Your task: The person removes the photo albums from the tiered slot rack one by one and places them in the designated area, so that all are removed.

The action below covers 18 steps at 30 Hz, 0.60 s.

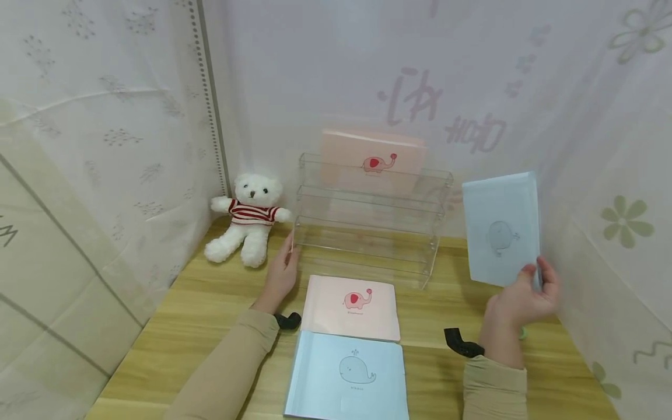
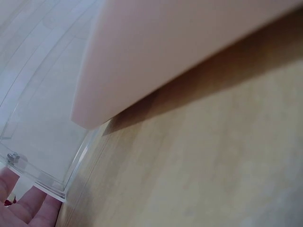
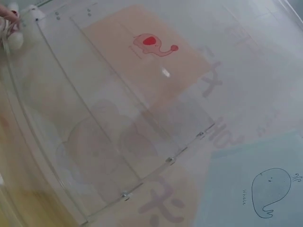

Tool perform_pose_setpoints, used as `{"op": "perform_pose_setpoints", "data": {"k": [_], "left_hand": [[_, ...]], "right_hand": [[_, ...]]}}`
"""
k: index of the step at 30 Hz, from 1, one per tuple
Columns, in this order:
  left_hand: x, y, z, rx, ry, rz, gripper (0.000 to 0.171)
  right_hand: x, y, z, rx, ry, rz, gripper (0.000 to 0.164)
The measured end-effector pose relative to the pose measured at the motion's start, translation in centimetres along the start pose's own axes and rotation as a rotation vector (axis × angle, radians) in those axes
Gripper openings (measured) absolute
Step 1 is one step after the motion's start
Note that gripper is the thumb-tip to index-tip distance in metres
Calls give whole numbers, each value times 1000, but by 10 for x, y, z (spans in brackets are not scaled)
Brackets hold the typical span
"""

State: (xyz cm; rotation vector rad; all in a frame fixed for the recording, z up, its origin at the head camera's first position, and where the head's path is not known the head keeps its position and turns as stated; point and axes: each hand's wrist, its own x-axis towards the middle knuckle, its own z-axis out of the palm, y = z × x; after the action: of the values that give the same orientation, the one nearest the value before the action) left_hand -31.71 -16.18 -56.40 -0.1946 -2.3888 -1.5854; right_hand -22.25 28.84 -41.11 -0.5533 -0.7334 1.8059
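Observation:
My right hand holds a light blue book with a whale drawing up at the right, thumb on its front and fingers at its edge. The same book appears in the right wrist view's lower right. My left hand grips the lower left side of a clear acrylic rack; its fingers lie along the outside of the panel. A pink book with a red-eared elephant stands in the rack's upper tier. On the table lie another pink elephant book and a blue whale book.
A white teddy bear in a striped red-and-white shirt sits on the wooden table, left of the rack. Printed curtains hang close behind and on both sides. A small green thing shows by my right wrist.

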Motion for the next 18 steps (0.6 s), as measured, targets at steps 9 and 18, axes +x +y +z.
{"op": "perform_pose_setpoints", "data": {"k": [9,18], "left_hand": [[0,-1,1,21,17,12,60],[0,-1,1,-5,-2,-1,60]], "right_hand": [[8,27,-11,-153,-104,163,21],[8,47,-14,-325,-167,256,24]]}}
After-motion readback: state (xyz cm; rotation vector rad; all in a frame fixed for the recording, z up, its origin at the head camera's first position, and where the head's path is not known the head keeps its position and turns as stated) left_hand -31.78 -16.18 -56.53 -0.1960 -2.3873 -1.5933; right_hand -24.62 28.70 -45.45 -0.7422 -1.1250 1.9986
